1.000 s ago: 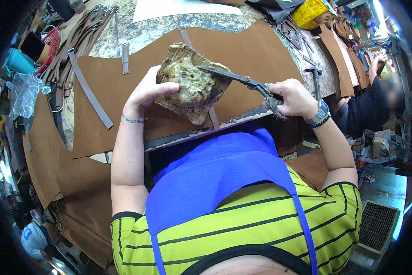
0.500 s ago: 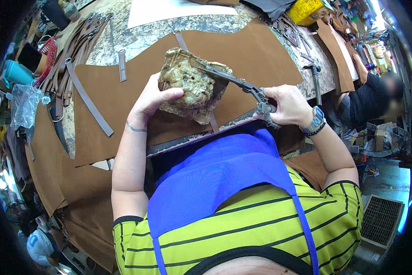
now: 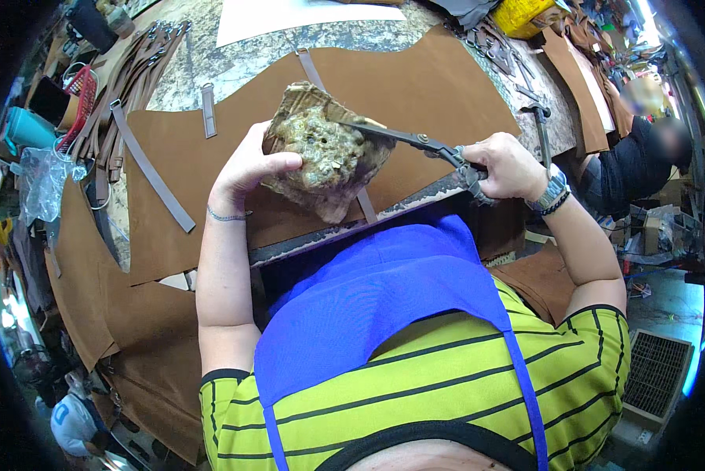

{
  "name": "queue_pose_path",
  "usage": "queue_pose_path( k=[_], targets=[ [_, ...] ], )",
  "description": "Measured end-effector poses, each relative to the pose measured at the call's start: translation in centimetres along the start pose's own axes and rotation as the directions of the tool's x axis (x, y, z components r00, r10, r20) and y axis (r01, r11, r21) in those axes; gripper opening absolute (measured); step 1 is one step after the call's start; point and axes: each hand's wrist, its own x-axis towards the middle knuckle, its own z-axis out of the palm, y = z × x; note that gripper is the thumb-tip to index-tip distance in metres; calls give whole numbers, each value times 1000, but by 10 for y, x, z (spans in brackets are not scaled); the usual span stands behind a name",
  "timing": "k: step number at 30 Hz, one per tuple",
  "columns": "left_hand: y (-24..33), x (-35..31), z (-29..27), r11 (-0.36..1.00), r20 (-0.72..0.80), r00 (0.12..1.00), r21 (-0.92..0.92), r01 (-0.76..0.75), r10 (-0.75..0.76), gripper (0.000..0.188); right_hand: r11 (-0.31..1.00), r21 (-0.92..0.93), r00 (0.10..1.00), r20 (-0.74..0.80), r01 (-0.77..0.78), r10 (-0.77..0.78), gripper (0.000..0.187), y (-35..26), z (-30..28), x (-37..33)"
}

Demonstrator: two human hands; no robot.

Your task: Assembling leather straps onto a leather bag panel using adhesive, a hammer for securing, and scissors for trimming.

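At eleven o'clock, one crusted slab is pinched by the left hand; one pair of scissors, tips over the slab, is gripped by the right hand at two. One blue printed mark is borne by one white shirt at eight.

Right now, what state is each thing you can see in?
Left hand: gripping the crusted lump
Right hand: closed on the scissors
Crusted lump: held up, rough-surfaced
Scissors: blades across the lump; how open, unclear
Brown sheet: spread out, straps on it
White sheet: lying flat
Clear plastic bag: crumpled
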Motion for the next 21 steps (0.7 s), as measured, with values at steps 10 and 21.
queue_pose_path(
  k=[10,21],
  targets=[
    [3,0,3,993,45,996,93,75,-79,58,901,370,946,304,-226,113,32,2,2,-5],
    [2,1,1,996,-72,996,67,60,-55,58,882,134,878,-110,-452,467,43,100,2,-44]
  ],
)
